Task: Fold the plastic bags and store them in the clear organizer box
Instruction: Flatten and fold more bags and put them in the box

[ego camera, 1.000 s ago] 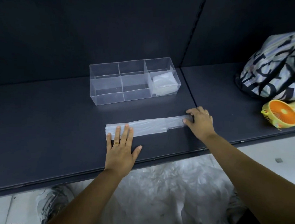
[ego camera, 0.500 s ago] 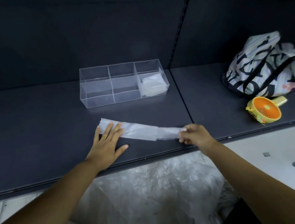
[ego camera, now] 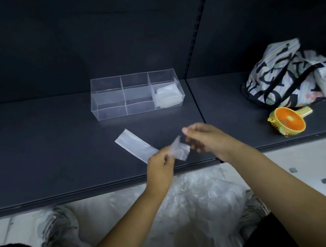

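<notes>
The translucent white plastic bag point(ego camera: 135, 145), folded into 1 long flat strip, lies aslant on the dark grey shelf point(ego camera: 45, 137). Its far end points toward the box and its near end is raised off the surface just behind the shelf's front edge. The left hand point(ego camera: 161, 164) pinches that raised end between thumb and curled fingers. The right hand point(ego camera: 206, 142) hovers just beside it with its fingers bent toward the flap. Motion blur hides whether those fingers grip the plastic, so I cannot tell.

A band of bare shelf separates the strip from the clear rectangular organizer box point(ego camera: 110, 102), which stands further back, near the dark back wall. The box has 3 compartments in a row, and 1 folded white plastic bag point(ego camera: 168, 95) sits in the right-hand compartment. To the left of the strip and box the shelf runs wide and bare to the picture's edge. Just right of the box, a seam divides the shelf into 2 panels.

On the right panel, well apart from both hands, rest 1 black-and-white patterned fabric tote bag point(ego camera: 291, 76) and 1 small yellow handheld fan with an orange face point(ego camera: 287, 122). The fan lies just in front of the tote and near the shelf's front edge.

Below the front edge, between the 2 forearms, lies a crumpled heap of clear plastic bags point(ego camera: 192, 208); their number cannot be counted.
</notes>
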The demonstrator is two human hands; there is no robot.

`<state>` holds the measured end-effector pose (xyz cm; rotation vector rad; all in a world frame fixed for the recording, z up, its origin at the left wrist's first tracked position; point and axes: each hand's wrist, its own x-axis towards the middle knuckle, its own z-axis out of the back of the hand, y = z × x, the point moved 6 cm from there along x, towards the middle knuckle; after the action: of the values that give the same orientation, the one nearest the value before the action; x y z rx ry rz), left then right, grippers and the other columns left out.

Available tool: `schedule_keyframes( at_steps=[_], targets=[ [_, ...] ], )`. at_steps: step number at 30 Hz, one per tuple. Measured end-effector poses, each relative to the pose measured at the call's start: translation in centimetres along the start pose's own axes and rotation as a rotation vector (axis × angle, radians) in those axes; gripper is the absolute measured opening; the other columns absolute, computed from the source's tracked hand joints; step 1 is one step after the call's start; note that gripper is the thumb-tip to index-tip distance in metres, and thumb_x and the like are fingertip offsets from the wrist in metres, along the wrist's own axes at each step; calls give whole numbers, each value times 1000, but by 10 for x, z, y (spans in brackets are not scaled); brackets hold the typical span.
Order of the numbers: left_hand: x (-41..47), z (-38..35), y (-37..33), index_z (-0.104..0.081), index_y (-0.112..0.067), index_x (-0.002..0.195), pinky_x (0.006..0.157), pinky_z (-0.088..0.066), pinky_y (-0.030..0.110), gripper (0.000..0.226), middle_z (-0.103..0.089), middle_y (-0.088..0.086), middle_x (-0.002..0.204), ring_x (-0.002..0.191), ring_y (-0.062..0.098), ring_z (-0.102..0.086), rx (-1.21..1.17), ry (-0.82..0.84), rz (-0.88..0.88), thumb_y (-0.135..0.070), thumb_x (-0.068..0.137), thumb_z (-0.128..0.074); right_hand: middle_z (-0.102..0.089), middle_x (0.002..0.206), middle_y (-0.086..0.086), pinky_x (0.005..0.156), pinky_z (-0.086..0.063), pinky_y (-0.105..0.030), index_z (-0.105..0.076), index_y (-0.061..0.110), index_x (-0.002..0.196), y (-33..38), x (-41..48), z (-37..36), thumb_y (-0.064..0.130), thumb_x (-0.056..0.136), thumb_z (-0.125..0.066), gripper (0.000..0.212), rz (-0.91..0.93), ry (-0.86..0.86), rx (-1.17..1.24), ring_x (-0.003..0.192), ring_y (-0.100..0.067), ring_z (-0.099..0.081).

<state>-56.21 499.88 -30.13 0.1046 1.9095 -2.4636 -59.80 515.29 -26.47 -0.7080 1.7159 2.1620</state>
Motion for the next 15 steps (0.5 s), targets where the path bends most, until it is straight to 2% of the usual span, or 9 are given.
schedule_keyframes(
  at_steps=[1, 3, 5, 7, 9, 10, 12, 15],
  targets=[
    [4, 7, 1, -74, -14, 103, 75, -47, 14, 19, -69, -20, 81, 77, -4, -61, -65, 11, 69, -22, 94, -59, -69, 100, 3, 62, -44, -23, -63, 19, 104, 4, 5, 1, 37, 93, -58, 21, 58, -4, -19, 62, -9, -52],
    [13, 19, 7, -74, -12, 95, 73, -44, 11, 28, -67, -18, 81, 76, -2, -61, -233, 51, 216, -36, 91, -62, -68, 117, 6, 65, -43, -24, -62, 22, 117, 0, 14, -14, 39, 98, -46, 30, 87, 157, 85, 60, -11, -46],
    [22, 25, 14, -74, -17, 100, 73, -47, 8, 25, -74, -8, 96, 90, 1, -68, -401, 142, 325, -34, 93, -57, -67, 118, 5, 62, -43, -23, -62, 23, 121, -13, 22, -40, 51, 93, -42, 44, 36, 330, 185, 57, -11, -42],
    [30, 30, 25, -70, -18, 109, 72, -50, 12, 25, -73, 0, 106, 100, 8, -68, -509, 186, 417, -27, 98, -49, -67, 108, 1, 60, -42, -21, -61, 23, 122, -26, 32, -58, 52, 90, -47, 46, 40, 379, 141, 57, -10, -41],
    [39, 37, 36, -66, -14, 112, 69, -52, 18, 25, -72, 4, 107, 98, 13, -69, -598, 152, 500, -23, 100, -46, -62, 85, -2, 58, -39, -21, -61, 21, 119, -34, 41, -69, 36, 93, -58, 31, 78, 357, 18, 55, -10, -41],
    [44, 40, 43, -65, -11, 112, 68, -53, 20, 25, -73, 6, 106, 96, 14, -69, -630, 133, 520, -21, 101, -45, -61, 79, -2, 56, -39, -21, -61, 19, 117, -38, 45, -73, 27, 91, -63, 27, 79, 332, -41, 54, -9, -43],
    [50, 44, 54, -63, -9, 111, 69, -56, 24, 24, -72, 7, 105, 95, 17, -70, -645, 109, 562, -19, 101, -44, -65, 83, -5, 53, -43, -21, -61, 14, 112, -46, 52, -75, 16, 88, -67, 24, 46, 254, -100, 51, -8, -46],
    [60, 51, 73, -63, -9, 112, 70, -56, 26, 23, -71, 10, 108, 98, 18, -68, -596, 83, 623, -19, 101, -45, -66, 78, -7, 48, -47, -21, -63, 10, 101, -56, 61, -75, 7, 87, -67, 15, 9, 140, -124, 45, -7, -51]
  ],
)
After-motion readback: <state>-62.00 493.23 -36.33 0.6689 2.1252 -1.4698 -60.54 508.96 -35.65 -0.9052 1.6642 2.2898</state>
